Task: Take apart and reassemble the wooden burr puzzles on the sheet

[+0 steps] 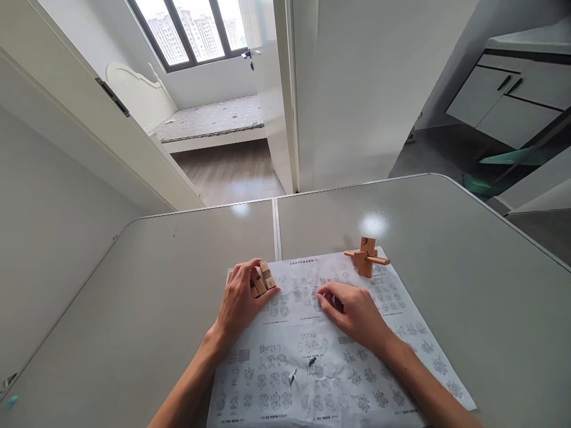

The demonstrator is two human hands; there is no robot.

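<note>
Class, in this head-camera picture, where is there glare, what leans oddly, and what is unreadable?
Head view: glare on the glossy grey table; dark-framed window washed out; white door frame leaning steeply; small print on white paper sheet illegible.

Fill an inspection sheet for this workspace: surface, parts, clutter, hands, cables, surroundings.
Surface: grey table, pale seam running across it; printed sheet on top, creased, with two dark marks or tears.
Job's things: small wooden blocks at the left hand; crossed wooden assembly upright near the sheet's far right corner.
Clutter: small teal spot at lower left, too unclear to name.
Grippers: bare hands; left hand has fingers and thumb around the blocks; right hand curled over the sheet, contents cannot be told.
Cables: nothing seen.
Surroundings: open door, bed and window beyond the table; white cabinets at right.
</note>
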